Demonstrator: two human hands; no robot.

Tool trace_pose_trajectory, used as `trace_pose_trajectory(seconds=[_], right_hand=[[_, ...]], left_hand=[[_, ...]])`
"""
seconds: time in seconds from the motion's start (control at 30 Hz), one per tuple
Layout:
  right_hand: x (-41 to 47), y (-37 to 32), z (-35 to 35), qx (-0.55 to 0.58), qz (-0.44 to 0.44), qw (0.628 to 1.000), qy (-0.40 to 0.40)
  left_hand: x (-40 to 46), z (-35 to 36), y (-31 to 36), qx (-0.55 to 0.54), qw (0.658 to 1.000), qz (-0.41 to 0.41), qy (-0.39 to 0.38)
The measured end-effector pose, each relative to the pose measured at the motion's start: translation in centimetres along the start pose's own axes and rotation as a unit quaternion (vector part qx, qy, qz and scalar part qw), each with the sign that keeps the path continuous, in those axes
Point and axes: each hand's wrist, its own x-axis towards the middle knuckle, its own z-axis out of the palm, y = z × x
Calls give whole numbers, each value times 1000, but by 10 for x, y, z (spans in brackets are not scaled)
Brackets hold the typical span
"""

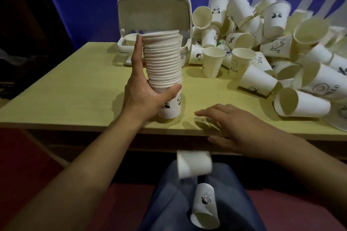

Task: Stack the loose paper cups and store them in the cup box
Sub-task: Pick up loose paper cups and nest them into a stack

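The counter (75,88) carries nearly everything, and its right half is buried under a heap of loose cups (272,43), lying on their sides or standing as they fell, which keeps them within reach for picking off one at a time. At the back, just left of the heap, the cup box (154,17) stands with its lid tipped up, ready to take cups; one cup shows low inside it. In front of the box, the tall stack (164,69) rests its base on the counter near the front edge, likely so its weight is borne from below while it grows. The left hand (144,93) wraps the stack low down, thumb across the front and fingers up the far side, steadying it against toppling. The right hand (231,127) hovers flat and spread at the counter's edge, holding nothing. Below it a blurred cup (194,164) seems to be in mid-fall, and a smaller cup (205,206) lies on the lap
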Motion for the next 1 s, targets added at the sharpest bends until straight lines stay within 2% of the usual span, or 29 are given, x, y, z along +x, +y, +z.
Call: trace_pose_trajectory(seconds=[0.07, 0.17, 0.23, 0.27, 0.37, 0.43, 0.47, 0.57, 0.67, 0.77, 0.83, 0.9, 1.0], right_hand=[[2, 3, 3, -24, -12, 999, 31], [-4, -11, 24, -47, -100, 990, 88], [-13, -23, 59, -40, -163, 984, 51], [-17, -25, 80, -55, -162, 985, 18], [-22, -12, 133, -139, -4, 983, -118], [-19, 1, 149, -135, 101, 966, -196], [-17, 6, 152, -117, 129, 963, -205], [-16, 13, 154, -92, 143, 969, -181], [-22, 14, 151, -131, 125, 964, -196], [-21, 19, 141, -152, 120, 968, -162], [-18, 20, 134, -121, 135, 975, -132], [-18, 18, 130, -36, 162, 980, -113], [-18, 11, 122, 205, 191, 952, -121]], left_hand=[[0, 1, -1, -1, 1000, -2, -3], [-2, 4, -4, 2, 1000, -5, -9], [-3, 5, -6, -2, 1000, -6, -13], [-4, 5, -6, -9, 1000, -6, -13], [-5, 4, -8, -27, 1000, 0, -11], [-5, 4, -10, -35, 999, 2, -13], [-5, 4, -10, -35, 999, 6, -13], [-6, 2, -10, -32, 999, 10, -17], [-5, 0, -8, -23, 999, 18, -18], [-5, 0, -9, -18, 999, 30, -23], [-5, 0, -8, -13, 999, 38, -28], [-5, 1, -8, -12, 998, 45, -33], [-5, 0, -6, -7, 998, 52, -40]])
